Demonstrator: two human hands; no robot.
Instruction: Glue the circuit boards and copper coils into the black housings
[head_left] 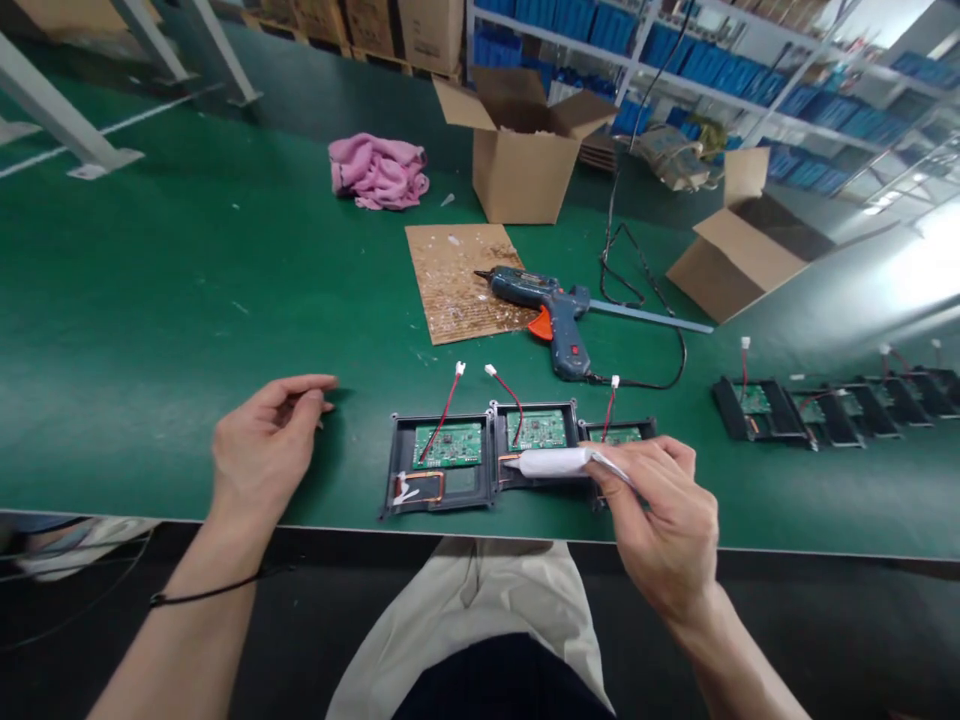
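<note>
My right hand (667, 510) grips a white squeeze tube (553, 462) by its flattened end. The tube lies nearly level, its nozzle over the copper coil at the lower left of the middle black housing (536, 482). The left housing (465, 490) has a green circuit board (448, 444) and a coil with a white smear (406, 490) across it. A third housing (646, 430) is partly hidden behind my right hand. Red-and-black leads with white plugs rise from the boards. My left hand (262, 445) rests left of the housings, fingers loosely bent, with nothing visible in it.
A blue glue gun (532, 290) lies on a stained cardboard sheet (450, 290), its cord trailing right. Behind are a pink cloth (379, 172) and an open carton (517, 175); another carton (742, 255) sits right. Several more housings (832, 415) line the right side.
</note>
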